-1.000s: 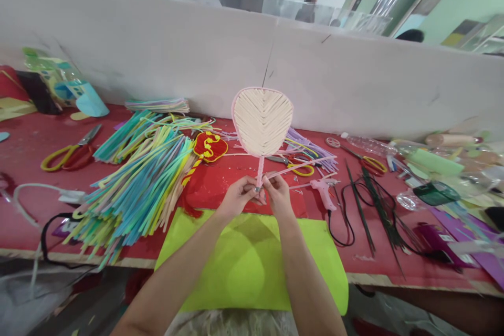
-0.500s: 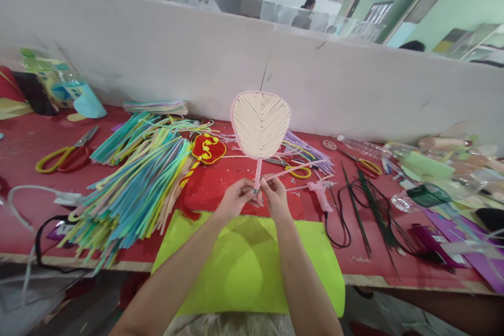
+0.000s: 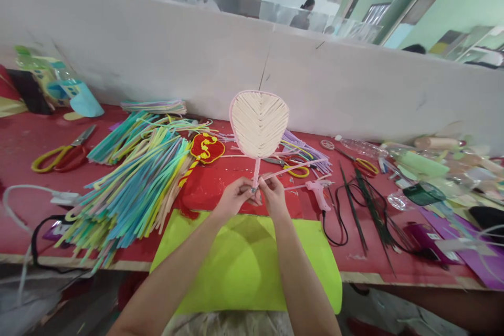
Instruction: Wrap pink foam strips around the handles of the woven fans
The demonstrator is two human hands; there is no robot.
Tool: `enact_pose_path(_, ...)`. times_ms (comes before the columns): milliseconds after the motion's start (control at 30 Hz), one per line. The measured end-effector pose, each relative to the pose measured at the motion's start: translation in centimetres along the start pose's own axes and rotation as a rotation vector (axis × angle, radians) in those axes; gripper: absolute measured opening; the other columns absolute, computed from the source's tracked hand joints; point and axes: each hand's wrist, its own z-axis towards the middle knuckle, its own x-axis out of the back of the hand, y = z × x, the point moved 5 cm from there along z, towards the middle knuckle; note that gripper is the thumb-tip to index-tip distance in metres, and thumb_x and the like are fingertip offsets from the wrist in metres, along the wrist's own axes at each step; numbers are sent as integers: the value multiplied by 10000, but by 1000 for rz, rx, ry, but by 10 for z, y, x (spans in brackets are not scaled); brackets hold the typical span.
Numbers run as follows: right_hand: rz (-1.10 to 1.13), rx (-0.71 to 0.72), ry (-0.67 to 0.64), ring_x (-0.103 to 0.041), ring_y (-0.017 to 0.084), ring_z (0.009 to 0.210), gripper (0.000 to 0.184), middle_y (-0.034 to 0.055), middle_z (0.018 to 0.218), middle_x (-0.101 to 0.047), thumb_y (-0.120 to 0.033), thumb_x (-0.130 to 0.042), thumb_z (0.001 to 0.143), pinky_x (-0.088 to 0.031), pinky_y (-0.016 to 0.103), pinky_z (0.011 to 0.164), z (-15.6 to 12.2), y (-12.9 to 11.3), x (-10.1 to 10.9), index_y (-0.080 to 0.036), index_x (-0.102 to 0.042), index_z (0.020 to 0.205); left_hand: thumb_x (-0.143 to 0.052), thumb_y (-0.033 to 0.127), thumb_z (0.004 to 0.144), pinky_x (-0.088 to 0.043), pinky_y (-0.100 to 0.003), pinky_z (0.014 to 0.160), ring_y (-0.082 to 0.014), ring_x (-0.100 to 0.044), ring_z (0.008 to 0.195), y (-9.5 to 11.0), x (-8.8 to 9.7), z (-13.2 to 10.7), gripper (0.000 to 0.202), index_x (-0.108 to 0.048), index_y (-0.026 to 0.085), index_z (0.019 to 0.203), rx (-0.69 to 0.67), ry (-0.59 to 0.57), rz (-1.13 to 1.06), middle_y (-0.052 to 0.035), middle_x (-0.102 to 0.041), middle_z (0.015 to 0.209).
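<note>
A small woven fan [image 3: 259,123], cream with a pink rim and pink handle, stands upright above the red table [image 3: 23,136]. My left hand [image 3: 234,198] and my right hand [image 3: 273,197] both pinch the lower end of its handle, fingers closed round it. A loose pink strip [image 3: 293,166] runs from my right fingers out to the right. Below my hands lies a lime-green sheet [image 3: 244,265].
A big heap of pastel strips [image 3: 136,181] lies left, with a red and yellow ornament [image 3: 206,148] beside it. Yellow-handled scissors [image 3: 59,155] sit far left. A pink glue gun [image 3: 318,192], black wires [image 3: 364,205] and more scissors [image 3: 364,164] lie right. A white partition [image 3: 157,58] backs the table.
The view has drifted slightly; the fan and both hands keep their hold and pose, shifted a little left and down in the frame.
</note>
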Motion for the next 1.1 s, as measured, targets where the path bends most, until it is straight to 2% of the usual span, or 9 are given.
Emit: enact_pose_path(1100,47,6,-11,-548,91,643,104,-22,691,-596,-295,-656,728,-444,216,627,0,1,1,-210,-599,742,-658,386,712,-539,-279,596,-127,-624,580,1,0,0,315,-501,138,826,-4,-6,-2,-1,-621,635)
